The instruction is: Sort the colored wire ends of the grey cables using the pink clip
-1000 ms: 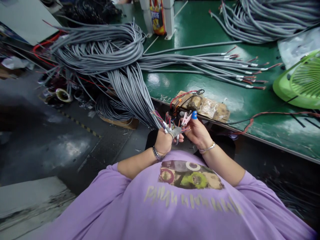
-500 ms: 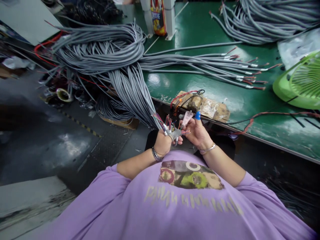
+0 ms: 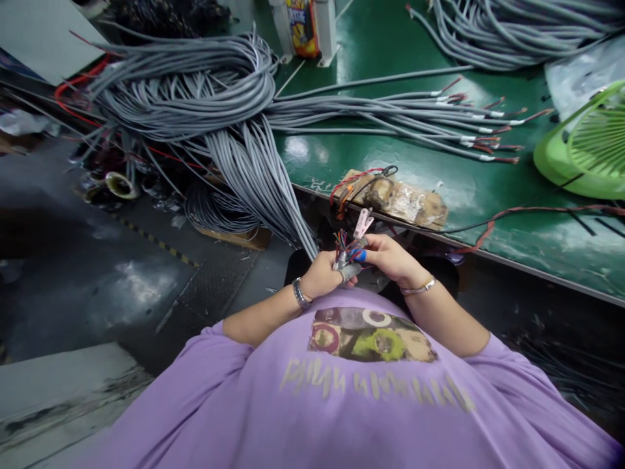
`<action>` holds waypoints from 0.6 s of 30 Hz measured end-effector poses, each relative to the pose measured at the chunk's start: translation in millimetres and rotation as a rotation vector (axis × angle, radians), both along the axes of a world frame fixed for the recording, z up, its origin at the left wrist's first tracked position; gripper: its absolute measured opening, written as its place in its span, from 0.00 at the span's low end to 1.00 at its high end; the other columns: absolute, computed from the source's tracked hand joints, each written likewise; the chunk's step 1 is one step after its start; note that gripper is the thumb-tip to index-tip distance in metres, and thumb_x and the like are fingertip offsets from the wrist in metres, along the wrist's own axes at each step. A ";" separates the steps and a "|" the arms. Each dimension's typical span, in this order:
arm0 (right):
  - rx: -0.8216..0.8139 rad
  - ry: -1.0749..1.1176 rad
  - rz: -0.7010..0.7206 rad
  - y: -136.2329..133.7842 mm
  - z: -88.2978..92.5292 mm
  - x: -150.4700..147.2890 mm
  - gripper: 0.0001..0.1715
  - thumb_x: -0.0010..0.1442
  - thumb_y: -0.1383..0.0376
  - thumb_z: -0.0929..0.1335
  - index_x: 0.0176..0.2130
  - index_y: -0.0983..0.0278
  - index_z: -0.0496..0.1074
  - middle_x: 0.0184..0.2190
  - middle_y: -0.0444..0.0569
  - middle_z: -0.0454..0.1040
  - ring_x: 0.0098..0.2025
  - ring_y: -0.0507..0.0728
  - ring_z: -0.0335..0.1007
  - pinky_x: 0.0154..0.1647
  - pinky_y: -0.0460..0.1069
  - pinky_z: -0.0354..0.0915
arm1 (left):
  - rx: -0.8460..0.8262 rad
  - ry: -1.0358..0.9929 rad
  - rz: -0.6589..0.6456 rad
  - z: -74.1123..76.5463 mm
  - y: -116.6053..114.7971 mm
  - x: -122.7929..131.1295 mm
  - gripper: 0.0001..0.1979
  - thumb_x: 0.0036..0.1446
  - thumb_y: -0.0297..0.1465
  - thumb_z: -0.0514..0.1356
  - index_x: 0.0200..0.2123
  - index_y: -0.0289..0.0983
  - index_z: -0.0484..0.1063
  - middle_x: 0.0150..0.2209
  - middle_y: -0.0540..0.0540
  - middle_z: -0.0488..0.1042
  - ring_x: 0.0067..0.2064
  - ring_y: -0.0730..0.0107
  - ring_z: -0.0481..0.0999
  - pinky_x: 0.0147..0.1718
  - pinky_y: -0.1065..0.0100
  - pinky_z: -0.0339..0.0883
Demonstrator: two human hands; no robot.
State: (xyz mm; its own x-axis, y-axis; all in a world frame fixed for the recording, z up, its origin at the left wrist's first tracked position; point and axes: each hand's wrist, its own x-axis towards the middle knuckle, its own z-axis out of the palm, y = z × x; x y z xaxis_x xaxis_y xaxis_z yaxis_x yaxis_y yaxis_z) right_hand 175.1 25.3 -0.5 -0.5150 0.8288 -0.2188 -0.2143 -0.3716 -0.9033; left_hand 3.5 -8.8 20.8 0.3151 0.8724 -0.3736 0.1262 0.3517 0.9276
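My left hand (image 3: 322, 275) is closed around the ends of several grey cables (image 3: 301, 231), just above my lap. Its thumb has a grey wrap (image 3: 350, 272). Thin coloured wires (image 3: 340, 241) fan out from the stripped cable ends beside that thumb. My right hand (image 3: 393, 260) meets it from the right, thumb and forefinger pinched on some of the coloured wires. A blue cover (image 3: 360, 255) sits on the right thumb. Just beyond the right fingertips a pale pink clip (image 3: 362, 223) stands up; whether it is held or attached to something I cannot tell.
Large grey cable coils (image 3: 185, 91) lie on the green table (image 3: 415, 39), with stripped ends spread rightward. A taped wooden block (image 3: 415, 207) with wires is at the table's near edge. A green fan (image 3: 581, 146) stands right. More cable (image 3: 522, 32) lies at the back.
My right hand has turned from palm up with the thumb raised to a pinch on the wires. The pink clip now stands more upright. The whole view has shifted slightly.
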 end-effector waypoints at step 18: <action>0.093 0.055 -0.273 -27.4 -9.4 -4.5 0.14 0.52 0.56 0.76 0.31 0.61 0.74 0.22 0.42 0.73 0.23 0.50 0.66 0.25 0.46 0.61 | 0.043 -0.075 0.167 -6.9 -0.9 -0.9 0.19 0.45 0.45 0.70 0.26 0.33 0.75 0.24 0.41 0.80 0.24 0.67 0.79 0.21 0.73 0.66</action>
